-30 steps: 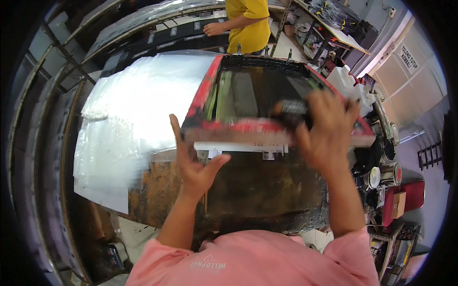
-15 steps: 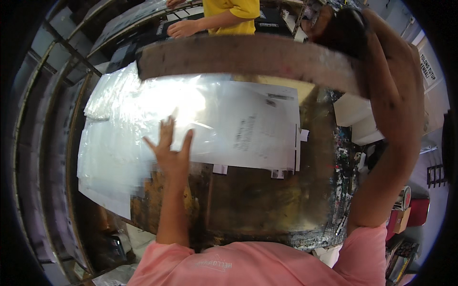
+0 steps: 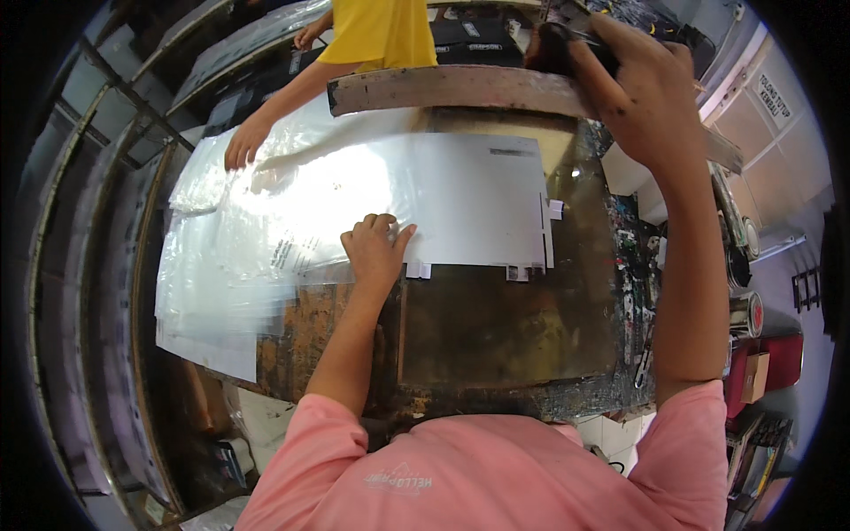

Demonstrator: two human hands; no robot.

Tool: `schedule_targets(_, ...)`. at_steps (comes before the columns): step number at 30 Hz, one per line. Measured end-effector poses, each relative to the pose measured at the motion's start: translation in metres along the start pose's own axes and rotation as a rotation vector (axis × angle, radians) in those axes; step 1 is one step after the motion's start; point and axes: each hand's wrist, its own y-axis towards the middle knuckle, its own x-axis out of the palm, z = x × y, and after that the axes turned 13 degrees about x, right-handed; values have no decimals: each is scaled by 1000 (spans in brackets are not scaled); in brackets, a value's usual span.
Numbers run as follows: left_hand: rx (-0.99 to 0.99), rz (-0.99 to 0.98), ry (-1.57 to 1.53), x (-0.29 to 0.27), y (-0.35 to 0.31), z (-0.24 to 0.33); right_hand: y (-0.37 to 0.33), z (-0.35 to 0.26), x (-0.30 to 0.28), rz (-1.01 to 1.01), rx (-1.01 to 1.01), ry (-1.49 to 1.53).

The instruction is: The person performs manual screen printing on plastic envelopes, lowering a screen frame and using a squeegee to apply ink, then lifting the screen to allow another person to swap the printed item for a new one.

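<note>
My left hand (image 3: 375, 248) rests near the right edge of a clear plastic sheet (image 3: 305, 243) with small dark print, fingers slightly bent and thumb apart. Beside it lies a white board or sheet (image 3: 478, 203) with small tabs along its near and right edges. My right hand (image 3: 642, 102), raised at the far right, grips a long wooden frame (image 3: 460, 88) seen edge-on above the table. A dark block-like piece (image 3: 567, 49) is at its fingers; I cannot tell whether it belongs to the frame.
A co-worker in a yellow top (image 3: 385, 31) reaches across the far side, one hand (image 3: 248, 142) on the plastic sheets. More clear sheets are piled at the left. Rack bars (image 3: 84, 265) stand further left, and a tin (image 3: 745, 314) is at the right.
The printed plastic sheet has slid left off the white board, and the co-worker's hand has come onto the sheets. My left hand moved right, its fingers less spread. The wooden frame moved away from me.
</note>
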Motion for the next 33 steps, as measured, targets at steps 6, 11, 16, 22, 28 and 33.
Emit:
schedule_targets(6, -21, 90, -294, 7, 19, -13, -13, -4, 0, 73, -27, -21)
schedule_targets(11, 136, 101, 74, 11, -14, -12, -6, -20, -16, -12, 42, 24)
schedule_targets(16, -317, 169, -545, -8, 25, -25, 9, -14, -15, -136, 137, 51)
schedule_targets(22, 52, 49, -240, 8, 1, -32, 12, -15, -24, -134, 65, 53)
schedule_targets(28, -193, -45, -469, -30, 30, -12, 18, -2, -19, -131, 46, 60)
schedule_targets(33, 356, -442, -110, -1, -18, 61, 7, -4, -9, -102, 30, 85)
